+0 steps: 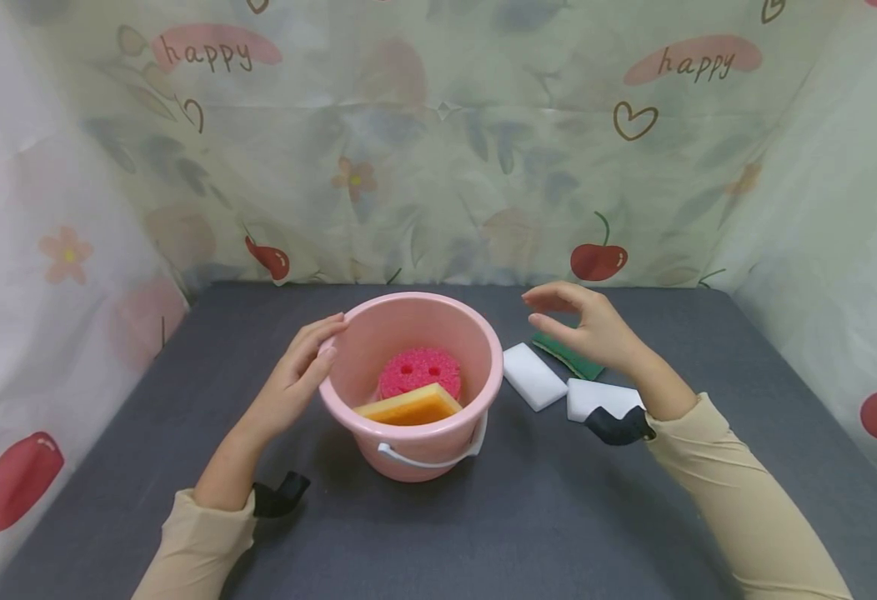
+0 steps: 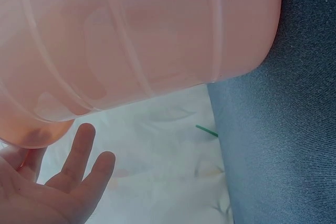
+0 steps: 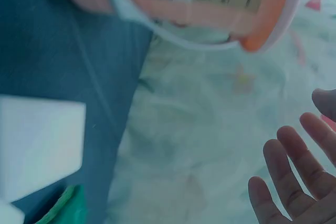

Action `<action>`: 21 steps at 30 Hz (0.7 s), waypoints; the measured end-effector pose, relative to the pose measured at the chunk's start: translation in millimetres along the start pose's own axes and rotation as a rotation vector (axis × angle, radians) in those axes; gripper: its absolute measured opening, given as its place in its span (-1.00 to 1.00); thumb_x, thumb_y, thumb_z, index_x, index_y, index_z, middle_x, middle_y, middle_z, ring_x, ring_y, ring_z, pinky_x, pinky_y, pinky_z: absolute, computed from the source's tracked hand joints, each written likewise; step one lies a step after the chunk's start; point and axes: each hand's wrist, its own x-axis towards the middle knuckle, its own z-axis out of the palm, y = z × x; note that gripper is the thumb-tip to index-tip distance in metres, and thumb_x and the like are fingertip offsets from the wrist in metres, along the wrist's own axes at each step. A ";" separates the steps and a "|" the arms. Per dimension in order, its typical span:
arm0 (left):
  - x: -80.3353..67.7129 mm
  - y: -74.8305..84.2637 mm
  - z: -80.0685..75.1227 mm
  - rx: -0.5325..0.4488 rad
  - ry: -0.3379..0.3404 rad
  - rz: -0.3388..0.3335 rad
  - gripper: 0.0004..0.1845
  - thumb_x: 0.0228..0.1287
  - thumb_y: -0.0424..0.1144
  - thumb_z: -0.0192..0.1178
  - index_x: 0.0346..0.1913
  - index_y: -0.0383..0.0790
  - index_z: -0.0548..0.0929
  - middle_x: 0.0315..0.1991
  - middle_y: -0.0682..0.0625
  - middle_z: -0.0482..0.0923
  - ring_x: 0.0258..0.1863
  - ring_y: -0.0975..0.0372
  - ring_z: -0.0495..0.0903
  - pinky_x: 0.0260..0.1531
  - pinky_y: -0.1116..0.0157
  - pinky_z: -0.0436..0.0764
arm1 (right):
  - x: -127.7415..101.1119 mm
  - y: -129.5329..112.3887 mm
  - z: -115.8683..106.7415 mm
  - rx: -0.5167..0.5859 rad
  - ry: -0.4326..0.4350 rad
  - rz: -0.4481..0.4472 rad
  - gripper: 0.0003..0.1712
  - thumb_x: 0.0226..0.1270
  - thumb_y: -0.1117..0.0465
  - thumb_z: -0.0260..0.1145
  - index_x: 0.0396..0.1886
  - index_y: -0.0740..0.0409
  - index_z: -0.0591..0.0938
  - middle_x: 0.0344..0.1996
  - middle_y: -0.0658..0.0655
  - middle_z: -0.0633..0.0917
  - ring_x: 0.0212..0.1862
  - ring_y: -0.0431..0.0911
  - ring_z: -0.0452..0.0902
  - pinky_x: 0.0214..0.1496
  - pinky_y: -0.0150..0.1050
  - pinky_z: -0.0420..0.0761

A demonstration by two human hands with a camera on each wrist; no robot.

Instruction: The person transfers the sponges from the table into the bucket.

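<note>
Pink bucket (image 1: pixel 411 392) on worktop (image 1: pixel 528 517) is touched at its rim by left hand (image 1: pixel 296 375), fingers relaxed. Right hand (image 1: pixel 588 329) is held open, empty, above green scouring pad (image 1: pixel 568 357), beside white sponges (image 1: pixel 533 377).

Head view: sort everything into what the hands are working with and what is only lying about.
In hand:
pink bucket, touched by left hand
pink sponge
yellow sponge
right hand, open

Lying about:
two white sponges
green pad
</note>
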 end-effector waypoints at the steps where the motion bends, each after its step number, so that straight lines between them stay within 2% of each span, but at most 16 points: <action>1: 0.0 -0.2 0.0 0.000 -0.001 -0.001 -0.57 0.39 -0.33 -0.09 0.30 -0.20 0.34 0.39 -0.10 0.15 0.36 0.08 0.13 0.10 0.67 0.25 | 0.0 4.8 -0.8 0.001 0.006 0.011 -0.65 0.26 0.25 0.26 0.06 0.16 0.55 0.00 0.14 0.63 0.05 0.04 0.55 0.15 -0.08 0.50; 10: 0.3 0.0 -0.7 0.005 -0.005 -0.009 -0.56 0.39 -0.30 -0.09 0.31 -0.19 0.34 0.39 -0.09 0.15 0.37 0.07 0.13 0.12 0.63 0.27 | -2.3 39.3 -6.7 0.007 0.016 0.147 -0.61 0.29 0.21 0.24 0.10 0.21 0.51 0.07 0.24 0.58 0.11 0.14 0.51 0.22 -0.02 0.43; 16: 0.1 1.3 -0.4 0.000 -0.003 -0.010 -0.57 0.40 -0.30 -0.09 0.30 -0.20 0.34 0.39 -0.10 0.15 0.37 0.06 0.13 0.10 0.65 0.25 | -7.9 57.3 -10.6 -0.012 -0.030 0.260 -0.53 0.30 0.15 0.23 0.16 0.23 0.45 0.13 0.31 0.53 0.21 0.20 0.42 0.25 0.09 0.38; 21: 0.0 0.5 -0.1 -0.001 -0.008 -0.016 -0.56 0.40 -0.29 -0.09 0.31 -0.17 0.33 0.40 -0.09 0.14 0.37 0.07 0.12 0.10 0.66 0.25 | -11.6 71.6 -11.6 -0.033 -0.056 0.332 -0.46 0.30 0.12 0.24 0.21 0.25 0.40 0.20 0.34 0.46 0.28 0.21 0.34 0.29 0.09 0.34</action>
